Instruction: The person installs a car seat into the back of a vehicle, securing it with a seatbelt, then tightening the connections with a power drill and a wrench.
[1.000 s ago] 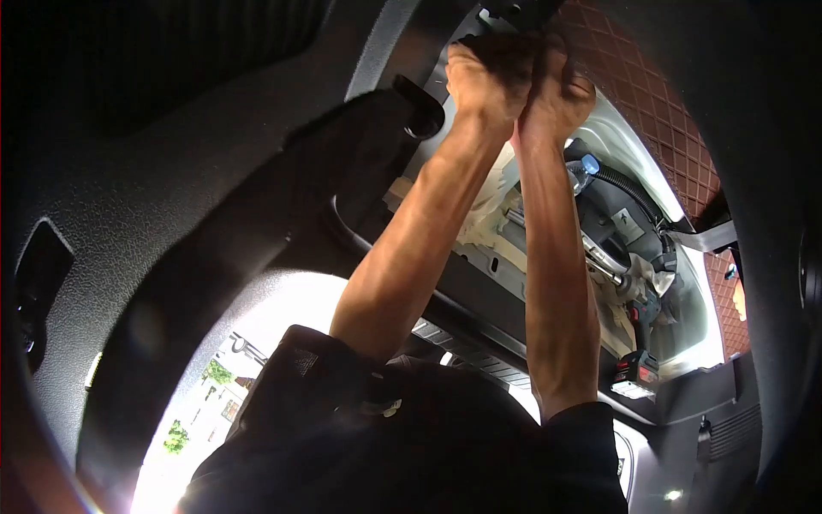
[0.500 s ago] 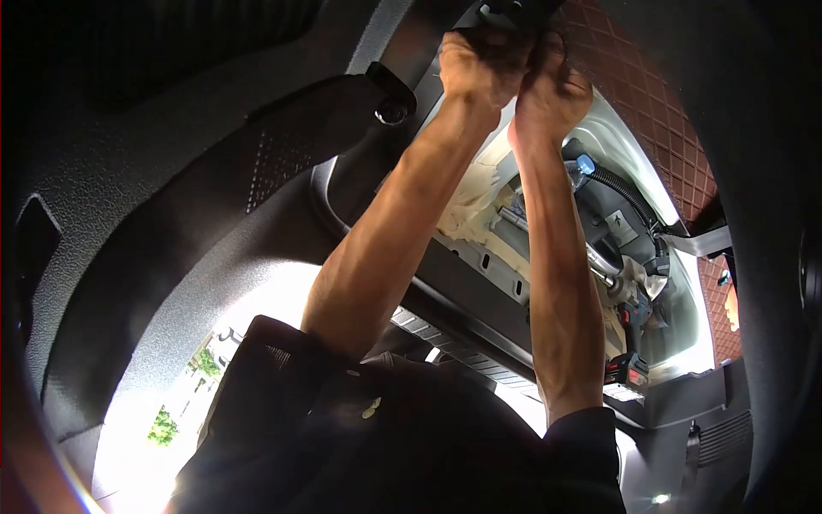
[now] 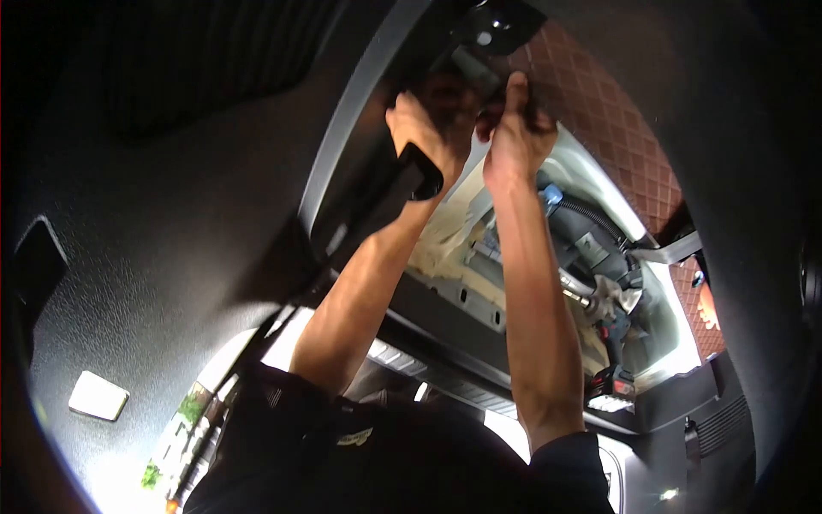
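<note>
Both my hands are raised to the dark trim at the top of the opening. My left hand (image 3: 419, 128) is bent round a shadowed dark part, its fingers partly hidden. The rounded black end of a trim piece (image 3: 423, 174) passes in front of my left wrist. Just to the right, my right hand (image 3: 516, 141) has its thumb pointing up and its other fingers curled in; what they grip is lost in shadow. Above and between the hands is a blurred grey-black block (image 3: 473, 68), below a dark bracket (image 3: 501, 30) with a pale round spot.
Below right, a recessed compartment holds a cordless power tool (image 3: 612, 330) with its battery (image 3: 610, 385), a black corrugated hose (image 3: 591, 214) and a blue cap (image 3: 552, 194). Brown quilted lining (image 3: 599, 120) borders it. At far right, part of another person's hand (image 3: 707, 307) shows.
My hands have come down and left in the view, further apart, with the right thumb now raised. The black trim end now crosses my left wrist. The whole view has shifted.
</note>
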A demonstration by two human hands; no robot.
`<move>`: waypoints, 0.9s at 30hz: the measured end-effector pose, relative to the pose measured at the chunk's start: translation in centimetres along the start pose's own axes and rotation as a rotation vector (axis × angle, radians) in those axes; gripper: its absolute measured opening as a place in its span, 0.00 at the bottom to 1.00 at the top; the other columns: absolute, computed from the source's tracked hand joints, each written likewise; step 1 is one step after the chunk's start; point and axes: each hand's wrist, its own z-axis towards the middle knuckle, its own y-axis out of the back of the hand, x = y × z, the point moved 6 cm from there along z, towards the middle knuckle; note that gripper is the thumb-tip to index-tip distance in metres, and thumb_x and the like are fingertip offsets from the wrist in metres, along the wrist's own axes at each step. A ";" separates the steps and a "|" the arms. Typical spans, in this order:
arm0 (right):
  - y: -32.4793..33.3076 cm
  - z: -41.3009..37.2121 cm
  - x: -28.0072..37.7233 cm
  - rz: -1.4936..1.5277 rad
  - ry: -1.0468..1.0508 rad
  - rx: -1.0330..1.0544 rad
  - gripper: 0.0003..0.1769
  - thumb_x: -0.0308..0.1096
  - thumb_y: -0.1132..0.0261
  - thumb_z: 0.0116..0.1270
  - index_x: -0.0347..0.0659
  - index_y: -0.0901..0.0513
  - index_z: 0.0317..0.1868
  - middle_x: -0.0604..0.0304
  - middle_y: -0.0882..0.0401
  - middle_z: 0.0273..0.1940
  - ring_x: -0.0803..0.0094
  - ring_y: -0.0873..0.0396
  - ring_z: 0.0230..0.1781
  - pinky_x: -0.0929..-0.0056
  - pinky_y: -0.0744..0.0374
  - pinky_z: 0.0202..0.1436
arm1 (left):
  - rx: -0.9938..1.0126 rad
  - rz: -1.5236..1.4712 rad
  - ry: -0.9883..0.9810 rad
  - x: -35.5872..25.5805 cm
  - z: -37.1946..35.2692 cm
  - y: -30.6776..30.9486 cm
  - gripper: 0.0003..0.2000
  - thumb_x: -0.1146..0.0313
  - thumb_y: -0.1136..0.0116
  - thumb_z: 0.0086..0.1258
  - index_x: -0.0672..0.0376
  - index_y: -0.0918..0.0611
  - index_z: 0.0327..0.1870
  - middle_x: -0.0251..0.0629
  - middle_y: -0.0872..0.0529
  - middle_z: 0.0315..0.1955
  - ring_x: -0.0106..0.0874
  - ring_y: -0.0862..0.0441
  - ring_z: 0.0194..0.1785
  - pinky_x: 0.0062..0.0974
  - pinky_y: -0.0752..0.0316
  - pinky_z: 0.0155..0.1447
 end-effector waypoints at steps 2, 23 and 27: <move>0.1 0.1 -0.3 0.001 -0.011 0.006 0.22 0.46 0.28 0.74 0.39 0.18 0.28 0.63 0.22 0.21 0.74 0.28 0.14 0.74 0.34 0.16 | 0.028 -0.078 0.135 0.3 0.3 -0.5 0.10 0.70 0.26 0.67 0.69 0.12 0.41 0.44 0.07 0.32 0.27 0.09 0.35 0.27 0.18 0.41; 9.3 -10.5 5.0 -0.671 -0.121 0.436 0.14 0.39 0.33 0.77 0.36 0.19 0.51 0.59 0.14 0.36 0.74 0.15 0.37 0.72 0.19 0.41 | 0.108 0.556 -0.510 -3.3 -2.0 -2.6 0.35 0.65 0.37 0.70 0.70 0.32 0.77 0.57 0.34 0.78 0.53 0.37 0.80 0.40 0.39 0.82; 17.0 -19.4 9.2 -1.000 0.142 0.381 0.16 0.41 0.32 0.76 0.35 0.19 0.52 0.51 0.11 0.41 0.63 0.11 0.41 0.67 0.17 0.46 | 0.191 0.460 -0.430 -3.9 -2.8 -1.5 0.32 0.65 0.38 0.72 0.70 0.30 0.75 0.57 0.34 0.78 0.53 0.37 0.80 0.40 0.38 0.82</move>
